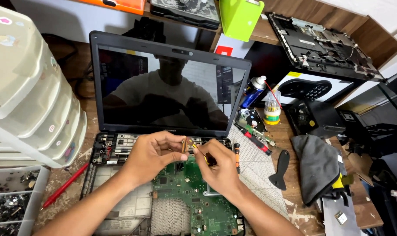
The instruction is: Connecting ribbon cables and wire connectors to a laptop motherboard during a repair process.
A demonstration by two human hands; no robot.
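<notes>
An opened black laptop (98, 87) stands on the bench with its dark screen up and its base stripped bare, showing a green circuit board (185, 192). My left hand (152, 153) pinches a small brass-coloured part (183, 145) over the board's rear edge, near the hinge. My right hand (220, 164) holds a thin yellow-handled tool (197, 150) whose tip meets that part. Both hands hover close together above the board.
Stacked translucent drawers (28, 87) stand at left above trays of screws (10, 203). A red rod (65, 185), a red-handled screwdriver (257, 144), a black pry tool (279, 168), a grey cloth (314, 168), a spray can (253, 91) and a screwdriver bit set (273, 109) lie about.
</notes>
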